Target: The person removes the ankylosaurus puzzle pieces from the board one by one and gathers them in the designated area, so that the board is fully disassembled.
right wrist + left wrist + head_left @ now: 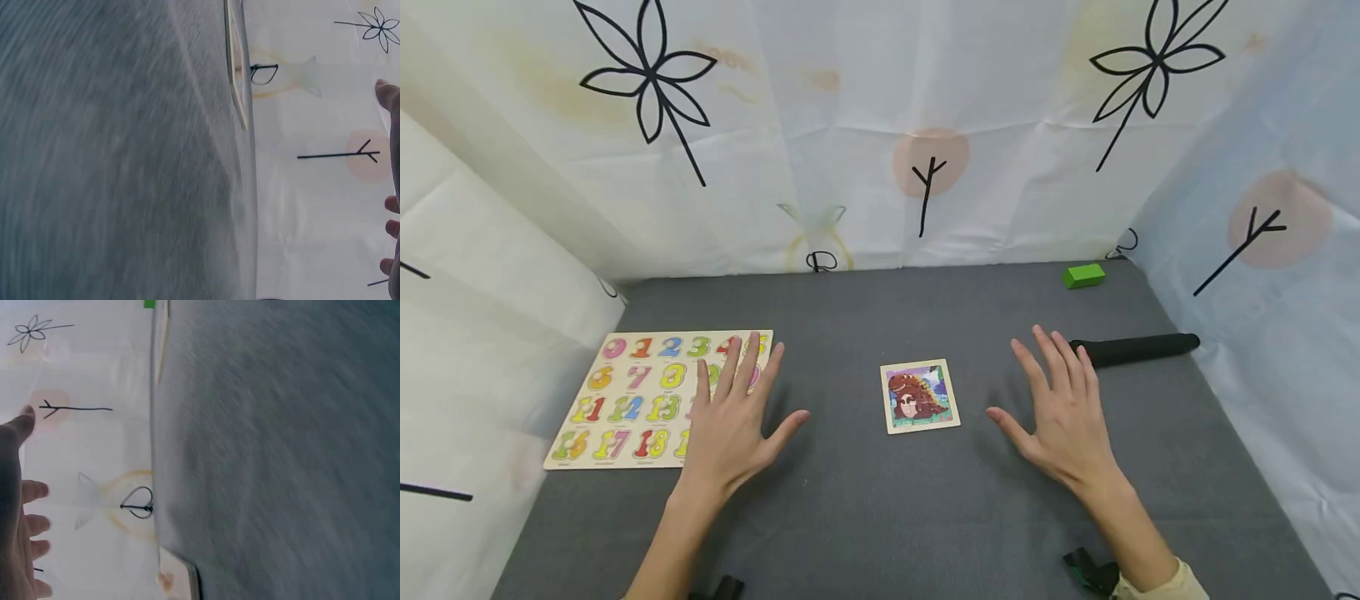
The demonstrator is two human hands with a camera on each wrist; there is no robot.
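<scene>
Fingers spread, my left hand [730, 425] hovers over the right part of a wooden number puzzle board [576, 417] in the head view, hiding some of its colourful numerals. My right hand [1063, 417], also spread and holding nothing, is at the right, its fingertips near a black rod-like object [1142, 348]. Between the hands a small square picture puzzle [920, 397] with a brown dinosaur lies flat on the grey table. Its pale edge [236, 69] shows in the right wrist view. The left wrist view has a corner of the number board [178, 575].
A green block [1083, 276] sits at the back right of the grey table [880, 517]. White printed curtains [850, 150] enclose the back and both sides. Dark straps [1090, 571] show beside the wrists at the front.
</scene>
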